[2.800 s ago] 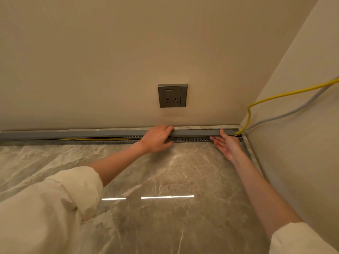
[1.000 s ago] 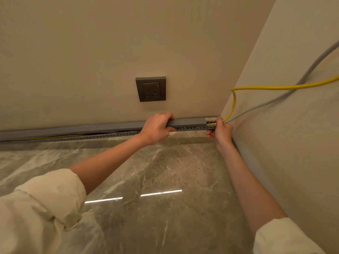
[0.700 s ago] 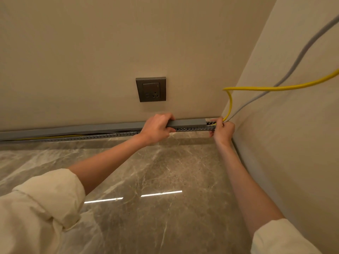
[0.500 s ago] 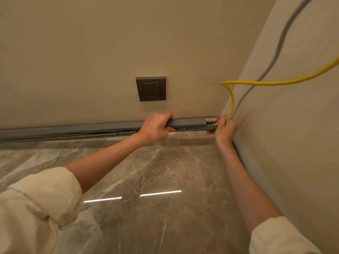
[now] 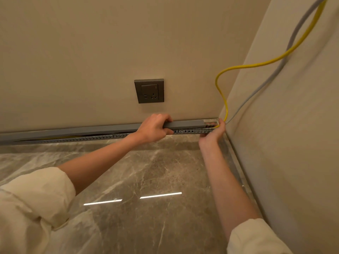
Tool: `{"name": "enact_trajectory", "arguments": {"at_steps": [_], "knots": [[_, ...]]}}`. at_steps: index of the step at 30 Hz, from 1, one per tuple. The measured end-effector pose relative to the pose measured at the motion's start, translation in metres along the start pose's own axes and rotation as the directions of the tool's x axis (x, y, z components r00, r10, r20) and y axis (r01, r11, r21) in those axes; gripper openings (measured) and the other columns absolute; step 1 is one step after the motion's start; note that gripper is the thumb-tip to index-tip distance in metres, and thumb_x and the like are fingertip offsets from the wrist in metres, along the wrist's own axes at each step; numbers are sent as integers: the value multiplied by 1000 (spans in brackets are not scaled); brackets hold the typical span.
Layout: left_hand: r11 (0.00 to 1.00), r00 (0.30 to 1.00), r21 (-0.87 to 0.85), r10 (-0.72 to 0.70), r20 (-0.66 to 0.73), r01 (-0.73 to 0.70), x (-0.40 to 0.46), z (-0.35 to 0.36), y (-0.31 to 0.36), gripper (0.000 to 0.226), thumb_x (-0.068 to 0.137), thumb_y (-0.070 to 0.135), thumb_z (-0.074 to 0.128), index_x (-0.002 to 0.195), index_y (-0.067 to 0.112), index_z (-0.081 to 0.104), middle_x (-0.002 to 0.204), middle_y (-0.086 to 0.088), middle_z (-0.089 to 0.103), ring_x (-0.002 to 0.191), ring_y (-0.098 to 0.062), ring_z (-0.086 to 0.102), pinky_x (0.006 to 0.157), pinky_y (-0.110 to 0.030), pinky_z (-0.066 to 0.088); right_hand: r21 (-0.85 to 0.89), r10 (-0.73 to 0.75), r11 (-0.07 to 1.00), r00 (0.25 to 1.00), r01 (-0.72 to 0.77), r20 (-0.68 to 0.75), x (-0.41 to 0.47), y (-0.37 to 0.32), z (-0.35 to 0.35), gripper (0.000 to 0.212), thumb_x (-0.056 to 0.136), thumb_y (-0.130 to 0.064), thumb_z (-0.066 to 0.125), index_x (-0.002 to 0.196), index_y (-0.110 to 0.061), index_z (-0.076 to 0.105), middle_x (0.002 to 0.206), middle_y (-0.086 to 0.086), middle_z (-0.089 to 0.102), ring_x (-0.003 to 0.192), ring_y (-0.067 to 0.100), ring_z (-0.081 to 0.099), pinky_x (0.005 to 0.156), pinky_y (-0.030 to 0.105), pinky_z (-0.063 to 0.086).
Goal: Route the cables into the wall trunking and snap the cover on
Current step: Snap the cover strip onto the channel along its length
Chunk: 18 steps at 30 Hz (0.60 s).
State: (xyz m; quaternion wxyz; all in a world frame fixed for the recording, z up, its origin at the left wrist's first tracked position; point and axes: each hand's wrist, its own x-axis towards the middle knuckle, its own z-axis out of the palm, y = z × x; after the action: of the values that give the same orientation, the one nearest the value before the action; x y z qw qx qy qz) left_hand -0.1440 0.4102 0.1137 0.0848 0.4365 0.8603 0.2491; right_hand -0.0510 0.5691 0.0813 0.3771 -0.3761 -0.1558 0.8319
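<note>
A grey slotted trunking [image 5: 189,131] runs along the foot of the back wall. Its flat grey cover [image 5: 183,124] lies on top, with a gap showing further left. My left hand [image 5: 154,128] grips the cover from above near the middle. My right hand [image 5: 213,133] is closed on the trunking's right end in the corner, where a yellow cable [image 5: 222,97] and a grey cable [image 5: 256,90] enter. Both cables come down along the right wall. A stretch of yellow cable [image 5: 55,138] shows inside the trunking at the left.
A dark grey wall socket [image 5: 149,90] sits on the back wall above my left hand. The right wall [image 5: 293,134] meets the back wall just beyond my right hand. Polished grey marble surface [image 5: 146,180] lies below my arms.
The cables have swung upward along the right wall, and the yellow loop now stands taller. Both hands keep their grip at the same spots.
</note>
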Motion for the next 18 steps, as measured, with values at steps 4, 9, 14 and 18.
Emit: {"name": "enact_trajectory", "arguments": {"at_steps": [4, 9, 14, 18], "knots": [[1000, 1000, -12, 16, 27, -15, 0, -5, 2, 35, 76, 26, 76, 105, 11, 64, 104, -9, 70, 88, -21, 62, 75, -30, 49, 164, 27, 986, 997, -16, -68, -5, -5, 14, 32, 86, -27, 48, 58, -20, 34, 42, -7, 39, 30, 10, 39, 41, 13, 37], [996, 998, -72, 56, 36, -53, 13, -24, 12, 35, 77, 25, 76, 106, 8, 68, 103, -9, 73, 86, -14, 64, 80, -25, 51, 112, 57, 992, 998, -55, -10, -8, -5, 7, 33, 83, -28, 47, 55, -20, 33, 40, -4, 35, 38, 19, 37, 46, 21, 34], [995, 985, -6, 96, 144, -96, 22, -13, 26, 32, 80, 27, 73, 104, 7, 68, 100, -11, 73, 90, -24, 66, 83, -39, 54, 80, 76, 993, 992, -84, 101, -14, -7, 8, 22, 80, -35, 47, 69, -19, 56, 66, 3, 63, 59, 23, 61, 59, 24, 51], [995, 977, -24, 102, 188, -99, 23, -6, 28, 31, 82, 29, 71, 106, 10, 69, 101, -9, 73, 85, -19, 65, 79, -31, 52, 87, 97, 990, 988, -107, 118, -17, -7, 8, 28, 80, -38, 47, 86, -18, 66, 80, 5, 71, 74, 26, 66, 64, 29, 54]]}}
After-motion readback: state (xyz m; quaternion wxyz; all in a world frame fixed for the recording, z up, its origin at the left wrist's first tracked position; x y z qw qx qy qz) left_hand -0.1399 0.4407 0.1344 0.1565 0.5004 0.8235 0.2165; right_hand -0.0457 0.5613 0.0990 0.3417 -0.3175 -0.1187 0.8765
